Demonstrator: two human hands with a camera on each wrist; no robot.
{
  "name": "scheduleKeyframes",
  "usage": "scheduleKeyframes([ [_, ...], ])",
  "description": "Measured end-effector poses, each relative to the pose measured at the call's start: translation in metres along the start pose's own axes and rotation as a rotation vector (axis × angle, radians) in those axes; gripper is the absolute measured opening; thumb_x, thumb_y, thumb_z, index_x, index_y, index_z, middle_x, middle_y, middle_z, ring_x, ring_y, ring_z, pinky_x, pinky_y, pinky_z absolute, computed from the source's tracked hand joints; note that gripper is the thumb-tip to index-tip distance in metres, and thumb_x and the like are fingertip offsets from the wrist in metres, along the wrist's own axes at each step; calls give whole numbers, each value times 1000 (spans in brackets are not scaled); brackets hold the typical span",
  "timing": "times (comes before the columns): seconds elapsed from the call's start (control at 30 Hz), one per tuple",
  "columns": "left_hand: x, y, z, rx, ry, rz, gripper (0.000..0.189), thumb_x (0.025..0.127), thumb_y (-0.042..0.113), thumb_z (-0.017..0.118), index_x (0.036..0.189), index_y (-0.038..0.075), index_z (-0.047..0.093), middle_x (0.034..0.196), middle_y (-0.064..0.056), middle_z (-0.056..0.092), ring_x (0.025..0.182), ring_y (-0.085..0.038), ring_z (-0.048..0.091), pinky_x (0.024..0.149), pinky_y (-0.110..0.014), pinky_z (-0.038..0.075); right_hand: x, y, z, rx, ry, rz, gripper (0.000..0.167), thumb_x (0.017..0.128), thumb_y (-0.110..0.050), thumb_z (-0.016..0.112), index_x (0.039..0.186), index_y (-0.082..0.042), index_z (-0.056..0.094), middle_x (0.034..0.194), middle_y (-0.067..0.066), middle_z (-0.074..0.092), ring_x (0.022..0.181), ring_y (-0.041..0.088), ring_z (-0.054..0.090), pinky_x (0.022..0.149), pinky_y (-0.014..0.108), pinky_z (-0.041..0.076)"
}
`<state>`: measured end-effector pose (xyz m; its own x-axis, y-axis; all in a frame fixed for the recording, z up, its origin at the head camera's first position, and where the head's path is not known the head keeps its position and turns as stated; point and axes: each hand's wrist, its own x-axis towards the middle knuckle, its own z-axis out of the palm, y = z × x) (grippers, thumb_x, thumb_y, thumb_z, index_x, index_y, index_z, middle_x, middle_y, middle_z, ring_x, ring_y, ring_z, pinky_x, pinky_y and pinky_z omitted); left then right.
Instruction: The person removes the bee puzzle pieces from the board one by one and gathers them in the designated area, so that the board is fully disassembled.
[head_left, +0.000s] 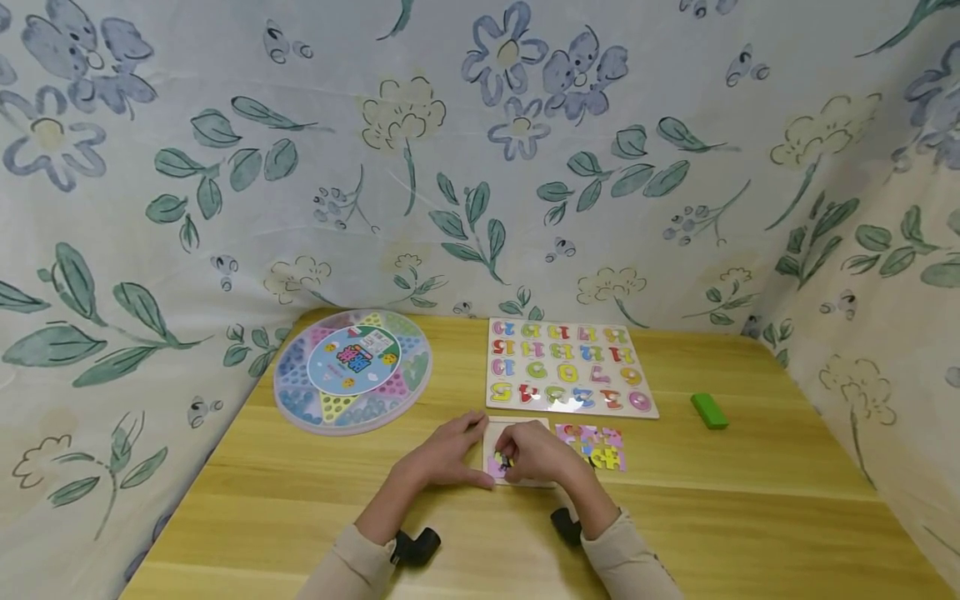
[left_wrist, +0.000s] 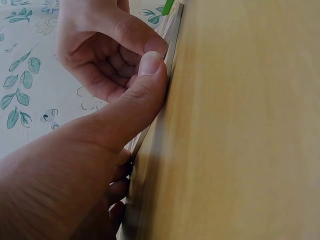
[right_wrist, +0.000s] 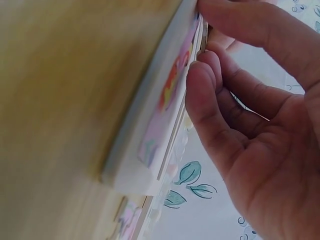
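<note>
The pale, shallow puzzle tray [head_left: 498, 428] lay flat, with pink and yellow pieces [head_left: 495, 467] at its near left corner. Just to its right, more pink-and-yellow jigsaw pieces [head_left: 613, 452] lay grouped together.

On the tabletop [head_left: 750, 517], game board [head_left: 352, 360] sits nr back L corner, close by L edge. Num. board [head_left: 558, 354] lies along back edge, R of game board w/ a gap betw. Block [head_left: 708, 411] is betw. num. board & R edge, approx. level w/ that board's front R corner. Puzzle tray [head_left: 493, 427] is just before num. board's front L part; L hand [head_left: 450, 450] at tray's L edge, thumb nr its front L corner. R hand [head_left: 536, 450] is over tray; a few set pcs [head_left: 495, 468] lie in tray's front L part, by its fingertips. Loose pcs [head_left: 613, 446] lie just R of tray, before num. board. Cloth [head_left: 465, 250] hangs behind back edge.
</note>
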<state>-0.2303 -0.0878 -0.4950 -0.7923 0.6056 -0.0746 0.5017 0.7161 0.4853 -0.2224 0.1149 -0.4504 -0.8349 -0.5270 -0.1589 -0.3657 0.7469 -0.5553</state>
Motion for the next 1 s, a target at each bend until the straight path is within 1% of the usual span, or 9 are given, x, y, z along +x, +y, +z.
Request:
scheduleKeyframes([
  [0.33, 2, 1, 1, 17, 21, 7, 104, 77, 62, 72, 153, 4, 29, 160, -10, 28, 146, -29, 29, 118, -46, 30, -2, 8, -3, 26, 18, -11, 30, 67, -4, 83, 94, -6, 70, 79, -3, 63, 74, 9, 55, 65, 23, 48],
  [0.57, 2, 1, 1, 17, 17, 7, 104, 77, 63, 71, 153, 6, 29, 160, -10, 27, 146, -29, 29, 118, -46, 30, -5, 10, -5, 75, 17, 29, 31, 66, -5, 85, 93, -5, 70, 81, 0, 65, 75, 11, 56, 65, 23, 48],
  [0.83, 2, 0, 1, 21, 19, 4, 104, 77, 63, 71, 153, 5, 29, 160, -10, 27, 147, -29, 29, 118, -45, 30, -13, 17, -7, 115, 22, 35, 30, 67, -5, 85, 93, -4, 70, 80, 1, 65, 73, 11, 57, 65, 23, 49],
  [1.0, 1, -1, 3, 28, 18, 1, 106, 77, 64, 71, 153, 4, 29, 160, -11, 27, 147, -29, 28, 118, -44, 30, -20, 23, -9, 127, 19, 53, 30, 67, -6, 86, 93, -4, 69, 80, 1, 64, 73, 11, 56, 64, 22, 47],
])
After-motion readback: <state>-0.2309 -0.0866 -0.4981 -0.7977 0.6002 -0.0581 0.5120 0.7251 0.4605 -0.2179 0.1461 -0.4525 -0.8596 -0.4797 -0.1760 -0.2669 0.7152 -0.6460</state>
